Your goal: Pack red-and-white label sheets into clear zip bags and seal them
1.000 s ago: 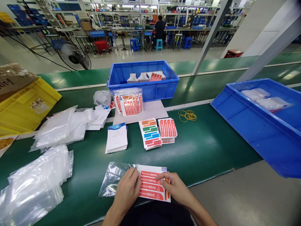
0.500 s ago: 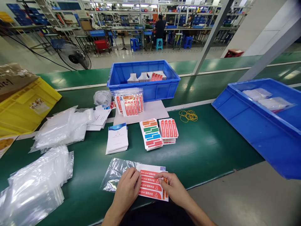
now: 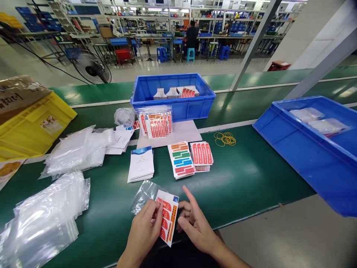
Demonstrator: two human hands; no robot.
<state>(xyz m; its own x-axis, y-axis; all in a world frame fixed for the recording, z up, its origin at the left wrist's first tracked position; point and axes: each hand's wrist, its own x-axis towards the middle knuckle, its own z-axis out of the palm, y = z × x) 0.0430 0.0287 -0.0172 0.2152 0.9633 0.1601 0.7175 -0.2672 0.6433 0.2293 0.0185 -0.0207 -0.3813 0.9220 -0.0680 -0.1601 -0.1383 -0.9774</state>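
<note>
Label sheets (image 3: 167, 220) pinched in the left hand (image 3: 144, 224) next to a clear bag (image 3: 144, 195), with the right hand (image 3: 195, 225) unclenched just beside.

Above the worktop (image 3: 245, 182), the left grip (image 3: 145, 223) holds sticker sheets (image 3: 166, 215) beside a clear bag (image 3: 145, 192), the right grip (image 3: 195, 225) loosely spread alongside.

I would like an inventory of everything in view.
Sticker sheets: count unclear, red and orange, front
Plastic bag: one, clear, beside sheets
Sticker stacks: two, multicoloured and red, centre
Booklet stack: one, white, centre
Rubber bands: several, yellow, right
Bagged stickers: several, red, back
Bag piles: two, clear, left
Crates: two blue, back and right; one yellow, left
Table: one, green, underneath
Fan: one, dark, background
Stools: several, blue, background
Person: one, dark clothing, background
Left hand: one, bare, holding sheets
Right hand: one, bare, beside sheets
</note>
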